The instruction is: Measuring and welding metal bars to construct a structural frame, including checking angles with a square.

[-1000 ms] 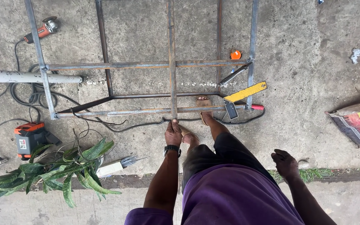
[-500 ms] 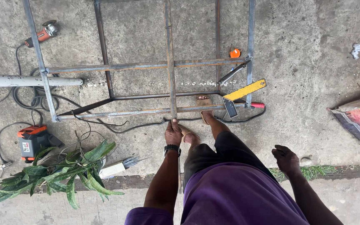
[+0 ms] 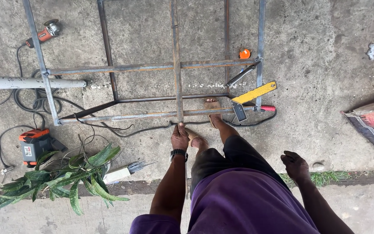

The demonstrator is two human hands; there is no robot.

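My left hand, with a black watch on the wrist, grips the near end of a long rusty steel bar. The bar runs away from me across a welded steel frame lying on the concrete. My right hand hangs at my side, holding nothing, with its fingers loosely bent. One sandalled foot rests on the frame's near rail, and the other foot stands just right of my left hand.
A yellow-handled square, a red electrode holder and an orange tape measure lie at the frame's right side. On the left are an angle grinder, a white pipe, an orange welder, cables, a leafy branch and welding rods. A sack lies at the right.
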